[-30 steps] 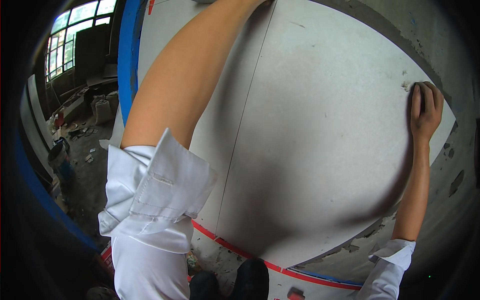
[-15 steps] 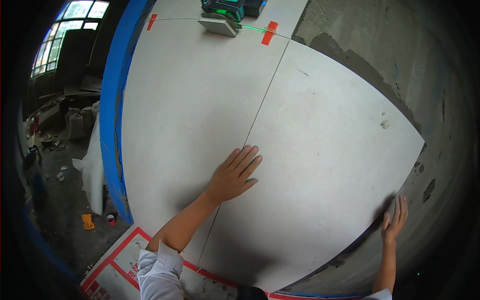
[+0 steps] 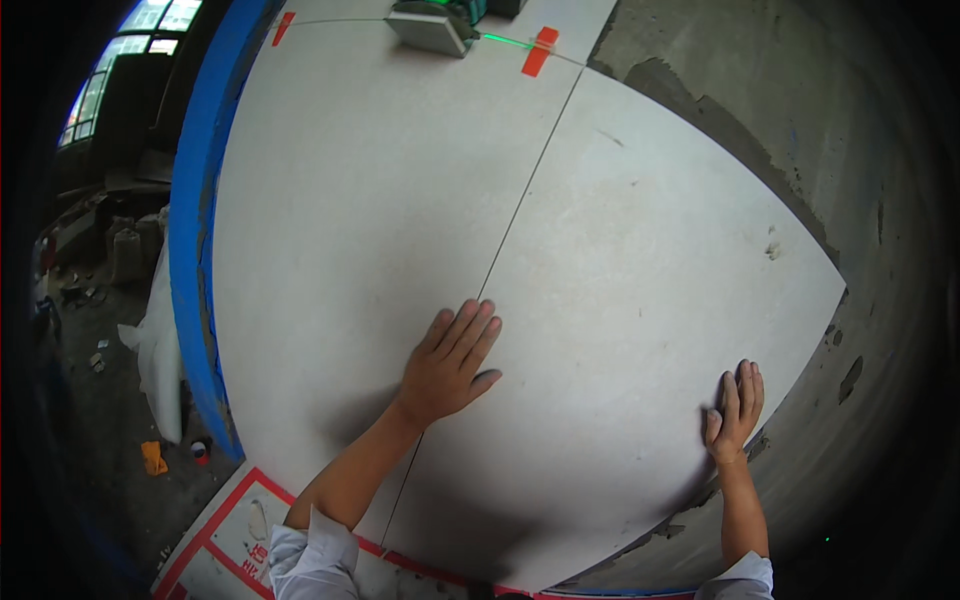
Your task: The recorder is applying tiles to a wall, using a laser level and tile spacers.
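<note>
Two large off-white wall tiles stand side by side, the left tile and the right tile, with a thin dark joint between them. My left hand lies flat across that joint, its fingers stretched out. On the right tile, close to its lower right edge, rests my right hand, fingers extended and palm toward the surface. Neither hand holds anything. A strip of orange-red tape sticks across the joint line at the top.
A green laser level sits on a small bracket at the top, casting a green line. Blue edging borders the left tile. Bare grey wall lies to the right. Red-marked sheeting covers the floor; an orange item lies beyond.
My right hand has moved left from the tile's right edge onto its face. My left hand stays flat over the joint. The view has shifted slightly.
</note>
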A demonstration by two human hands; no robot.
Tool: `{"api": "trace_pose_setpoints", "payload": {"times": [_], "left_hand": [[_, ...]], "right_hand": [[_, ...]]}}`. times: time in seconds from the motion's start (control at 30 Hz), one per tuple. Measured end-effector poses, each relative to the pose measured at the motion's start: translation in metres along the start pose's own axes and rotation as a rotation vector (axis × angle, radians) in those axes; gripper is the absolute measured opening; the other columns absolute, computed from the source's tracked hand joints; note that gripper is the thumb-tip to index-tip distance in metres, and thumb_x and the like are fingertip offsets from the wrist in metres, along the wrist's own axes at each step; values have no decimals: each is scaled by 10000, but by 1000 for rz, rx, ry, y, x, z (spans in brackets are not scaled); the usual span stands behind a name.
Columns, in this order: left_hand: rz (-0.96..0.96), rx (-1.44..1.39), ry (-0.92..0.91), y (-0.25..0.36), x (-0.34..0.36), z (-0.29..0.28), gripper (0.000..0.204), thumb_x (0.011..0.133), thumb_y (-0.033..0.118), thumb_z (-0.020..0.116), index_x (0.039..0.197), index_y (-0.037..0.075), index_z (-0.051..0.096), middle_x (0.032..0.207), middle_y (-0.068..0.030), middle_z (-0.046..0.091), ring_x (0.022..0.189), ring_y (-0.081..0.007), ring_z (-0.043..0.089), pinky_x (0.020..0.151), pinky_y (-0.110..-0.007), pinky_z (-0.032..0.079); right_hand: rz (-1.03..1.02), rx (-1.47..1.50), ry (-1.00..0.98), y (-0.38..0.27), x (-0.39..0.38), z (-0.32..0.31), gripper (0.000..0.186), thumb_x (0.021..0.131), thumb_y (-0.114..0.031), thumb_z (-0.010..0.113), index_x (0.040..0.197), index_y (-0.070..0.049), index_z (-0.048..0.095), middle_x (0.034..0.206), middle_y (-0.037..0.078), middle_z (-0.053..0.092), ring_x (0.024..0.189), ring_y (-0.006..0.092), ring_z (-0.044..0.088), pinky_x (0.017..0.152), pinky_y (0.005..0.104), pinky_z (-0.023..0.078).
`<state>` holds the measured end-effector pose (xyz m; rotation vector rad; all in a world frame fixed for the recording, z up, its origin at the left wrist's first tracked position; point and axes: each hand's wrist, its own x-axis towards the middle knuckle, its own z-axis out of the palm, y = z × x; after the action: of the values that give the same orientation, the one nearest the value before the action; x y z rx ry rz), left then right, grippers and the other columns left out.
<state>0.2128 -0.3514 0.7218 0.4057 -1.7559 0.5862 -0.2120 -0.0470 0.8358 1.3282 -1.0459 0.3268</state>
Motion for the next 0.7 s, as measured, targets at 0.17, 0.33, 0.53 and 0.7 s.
{"api": "trace_pose_setpoints", "payload": {"times": [0.17,0.33,0.53,0.7], "left_hand": [[-141,-71,-68,68,-67,13,772,964,294,790,1621,16,496,1728,-208,436,1635,-376,366,1343,-557,270],[-688,-526,-167,227,-205,-13,430,976,137,747,1390,44,677,1513,-163,640,1472,-362,565,1231,-496,455],[-593,-503,-299,276,-252,32,526,961,142,757,1478,104,662,1654,-204,523,1582,-411,443,1301,-579,352],[-283,-5,-154,114,-218,69,920,1033,338,770,1700,-52,271,1749,-351,274,1644,-524,231,1333,-616,181]], "right_hand": [[78,225,12,-60,-21,1,494,1147,-272,457,1481,61,605,1600,285,542,1516,483,486,1254,581,392],[311,895,-473,-243,-161,-46,114,946,-33,735,1058,-12,737,989,181,752,912,398,740,812,481,595],[984,891,-1209,-354,-523,-120,162,948,-194,784,960,-33,801,899,183,784,866,352,776,794,445,601],[1335,805,-1211,-447,-612,-117,219,916,-244,825,983,-37,796,933,189,799,876,356,797,777,462,610]]}}
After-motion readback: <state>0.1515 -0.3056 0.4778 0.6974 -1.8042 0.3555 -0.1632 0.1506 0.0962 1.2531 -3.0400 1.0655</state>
